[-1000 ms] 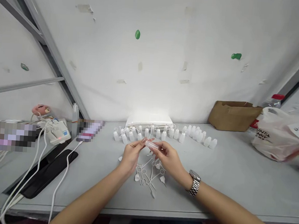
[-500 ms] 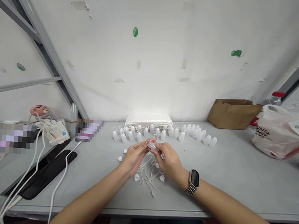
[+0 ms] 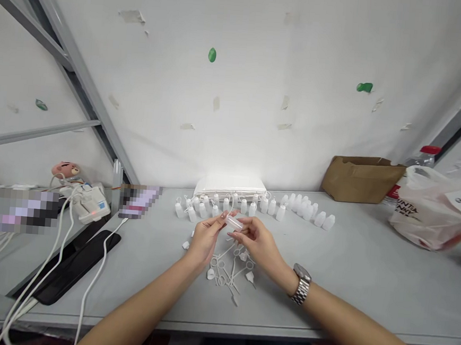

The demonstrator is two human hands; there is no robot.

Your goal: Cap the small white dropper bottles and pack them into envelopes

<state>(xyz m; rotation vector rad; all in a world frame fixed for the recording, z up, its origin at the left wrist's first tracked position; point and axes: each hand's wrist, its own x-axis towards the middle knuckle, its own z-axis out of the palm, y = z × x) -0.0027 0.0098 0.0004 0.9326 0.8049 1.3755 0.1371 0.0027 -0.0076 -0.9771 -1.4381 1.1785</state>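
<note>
A small translucent white bottle (image 3: 234,224) lies tilted between my two hands above the grey table. My left hand (image 3: 206,238) pinches its top end, where a thin white tube or loop sticks up. The fingers of my right hand (image 3: 257,242) hold the bottle's base end. Under and in front of my hands lie several loose white nozzle caps with thin tubes and rings (image 3: 228,273). Behind them stand several small white bottles with looped caps (image 3: 202,209). Further right, several bottles without such loops (image 3: 306,209) stand in a slanting row.
A white flat stack (image 3: 230,186) rests against the wall. At the right are a brown cardboard box (image 3: 361,180), a plastic bag (image 3: 426,214) and a red-capped bottle. Phones, white cables, a black power bank-like slab (image 3: 75,269) and a pink figure (image 3: 65,169) occupy the left.
My right hand's fingers have loosened and shifted slightly toward the bottle's base end, so more of the bottle shows. The camera view has tilted slightly.
</note>
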